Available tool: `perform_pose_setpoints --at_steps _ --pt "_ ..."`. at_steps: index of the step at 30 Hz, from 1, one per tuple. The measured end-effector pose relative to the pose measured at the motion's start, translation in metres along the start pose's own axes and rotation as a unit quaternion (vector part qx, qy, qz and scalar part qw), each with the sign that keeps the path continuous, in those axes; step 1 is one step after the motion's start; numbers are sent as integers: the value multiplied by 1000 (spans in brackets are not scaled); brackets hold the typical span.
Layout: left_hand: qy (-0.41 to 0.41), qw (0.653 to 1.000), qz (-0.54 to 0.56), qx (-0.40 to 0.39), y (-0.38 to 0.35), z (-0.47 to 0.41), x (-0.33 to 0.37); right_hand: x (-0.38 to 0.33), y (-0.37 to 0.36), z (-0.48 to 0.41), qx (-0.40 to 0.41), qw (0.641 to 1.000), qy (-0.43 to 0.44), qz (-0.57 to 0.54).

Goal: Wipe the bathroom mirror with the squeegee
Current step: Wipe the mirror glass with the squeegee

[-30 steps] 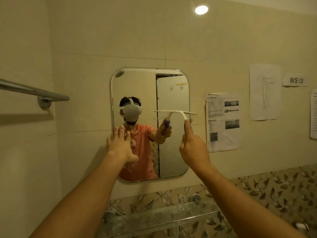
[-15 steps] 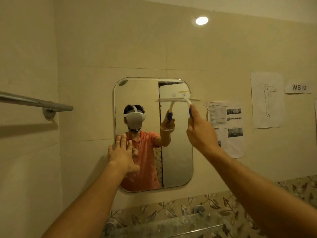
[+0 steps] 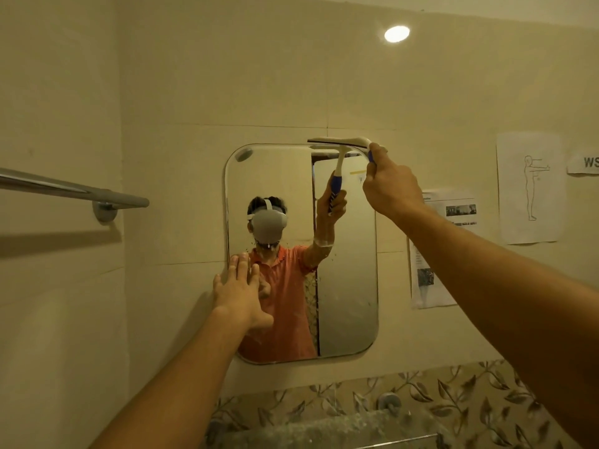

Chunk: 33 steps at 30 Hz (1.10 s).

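White squeegee (image 3: 338, 142), blue handle (image 3: 370, 156), at mirror (image 3: 350, 286) top; right grip (image 3: 389, 186) clasps it; left grip (image 3: 238, 291) flat-fingered.

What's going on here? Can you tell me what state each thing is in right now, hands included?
mirror: hung on the wall, spots showing near its middle.
squeegee: held up, blade level along the mirror's top right edge.
right hand: grips the squeegee's handle.
left hand: fingers straight, flat against the mirror's left edge.
ceiling light: on.
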<state>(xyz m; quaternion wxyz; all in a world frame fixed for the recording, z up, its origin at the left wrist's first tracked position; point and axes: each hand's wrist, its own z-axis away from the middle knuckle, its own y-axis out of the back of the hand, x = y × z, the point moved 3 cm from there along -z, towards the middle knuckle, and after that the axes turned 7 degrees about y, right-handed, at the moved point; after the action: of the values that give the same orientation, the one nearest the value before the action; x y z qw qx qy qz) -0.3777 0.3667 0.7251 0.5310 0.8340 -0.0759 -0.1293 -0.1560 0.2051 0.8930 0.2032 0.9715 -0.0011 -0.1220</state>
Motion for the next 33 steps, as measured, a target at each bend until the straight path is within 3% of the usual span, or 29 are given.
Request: perform_pose_setpoints --at_steps 33 --pt "3 1000 -6 -6 1 -2 -3 18 -35 123 -79 996 -45 7"
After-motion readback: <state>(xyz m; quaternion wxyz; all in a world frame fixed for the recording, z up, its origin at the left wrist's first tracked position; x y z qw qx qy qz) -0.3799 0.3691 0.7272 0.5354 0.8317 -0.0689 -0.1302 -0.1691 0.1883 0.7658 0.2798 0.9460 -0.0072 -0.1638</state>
